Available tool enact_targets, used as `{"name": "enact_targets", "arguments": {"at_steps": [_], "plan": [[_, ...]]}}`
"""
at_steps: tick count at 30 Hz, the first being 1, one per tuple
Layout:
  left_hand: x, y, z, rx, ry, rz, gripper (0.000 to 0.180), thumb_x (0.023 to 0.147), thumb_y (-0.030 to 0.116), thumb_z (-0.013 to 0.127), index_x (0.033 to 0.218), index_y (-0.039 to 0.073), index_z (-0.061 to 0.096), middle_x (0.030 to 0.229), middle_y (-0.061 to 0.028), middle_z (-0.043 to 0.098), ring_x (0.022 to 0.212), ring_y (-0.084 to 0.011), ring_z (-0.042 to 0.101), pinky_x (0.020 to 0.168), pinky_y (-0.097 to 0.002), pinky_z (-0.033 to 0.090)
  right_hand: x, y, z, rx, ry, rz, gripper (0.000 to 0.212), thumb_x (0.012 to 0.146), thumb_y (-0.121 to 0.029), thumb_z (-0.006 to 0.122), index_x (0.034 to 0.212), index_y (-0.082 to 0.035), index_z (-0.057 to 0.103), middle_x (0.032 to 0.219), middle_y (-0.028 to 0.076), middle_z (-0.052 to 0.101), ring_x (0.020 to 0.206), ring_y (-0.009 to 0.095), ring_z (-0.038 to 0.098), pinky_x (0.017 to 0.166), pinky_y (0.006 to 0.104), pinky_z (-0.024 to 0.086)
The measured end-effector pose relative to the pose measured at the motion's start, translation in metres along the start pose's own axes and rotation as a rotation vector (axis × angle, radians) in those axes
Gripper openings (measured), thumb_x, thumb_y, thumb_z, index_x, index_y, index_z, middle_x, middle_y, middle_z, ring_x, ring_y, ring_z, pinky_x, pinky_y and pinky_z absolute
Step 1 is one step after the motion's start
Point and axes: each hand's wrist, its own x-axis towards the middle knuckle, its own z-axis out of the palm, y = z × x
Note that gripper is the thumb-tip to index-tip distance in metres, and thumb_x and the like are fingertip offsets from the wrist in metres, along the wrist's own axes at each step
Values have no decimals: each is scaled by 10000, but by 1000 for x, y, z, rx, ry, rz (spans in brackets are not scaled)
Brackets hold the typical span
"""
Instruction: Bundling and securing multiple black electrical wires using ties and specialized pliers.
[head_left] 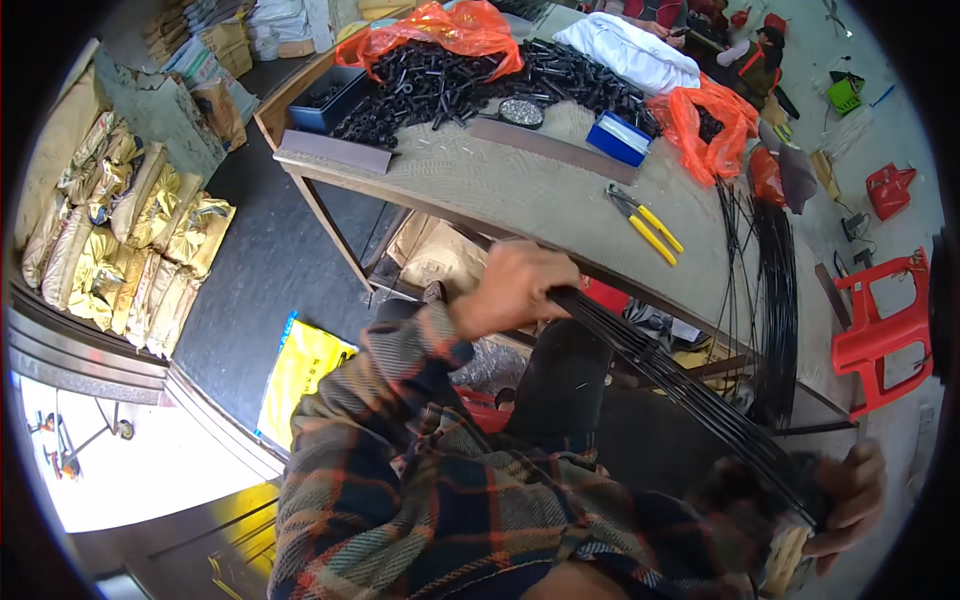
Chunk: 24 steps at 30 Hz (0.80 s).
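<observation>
Both of my hands are at a bundle of long, thin black rods (670,370) that slants from the middle of the view down to the lower right. My left hand (520,288) is closed around its upper end, above my knees and close to the table's near edge. At the lower end, my right hand (850,505) curls its fingers around the rods; that area is partly blurred. More black rods (775,310) hang over the table's right side, beyond the held bundle. Cutting pliers (645,225) with yellow handles lie on the tabletop.
The table (440,185) bears a heap of small black tubular parts (430,90), orange plastic bags (480,35), a blue box (618,138) and a small round dish (521,112). A red stool (885,330) stands at right, stacked sacks (130,230) at left. Another person (755,65) sits behind.
</observation>
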Motion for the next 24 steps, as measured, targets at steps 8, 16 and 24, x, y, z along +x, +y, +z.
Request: {"name": "enact_targets", "arguments": {"at_steps": [8,16,24], "plan": [[41,-82,-105,724,-509,265,444,571,531,673,616,98,586,764,-24,573,756,-227,584,600,-360,452,-161,72,169,378,-494,1026,644,750,-97,684,1308,-48,365,1233,172,451,1047,313,540,815,385,468],[-12,-8,3,604,-924,611,153,621,320,692,584,190,622,602,39,610,656,-175,627,563,-302,445,-278,75,408,1122,-910,1133,340,748,-199,676,1020,-14,593,877,94,645,806,163,588,728,340,464],[-14,21,31,499,-1029,521,323,641,410,638,599,91,617,553,-21,578,632,-172,617,565,-294,416,-182,80,344,1134,128,1172,196,816,-154,655,897,19,615,783,99,646,629,129,570,609,309,483]]}}
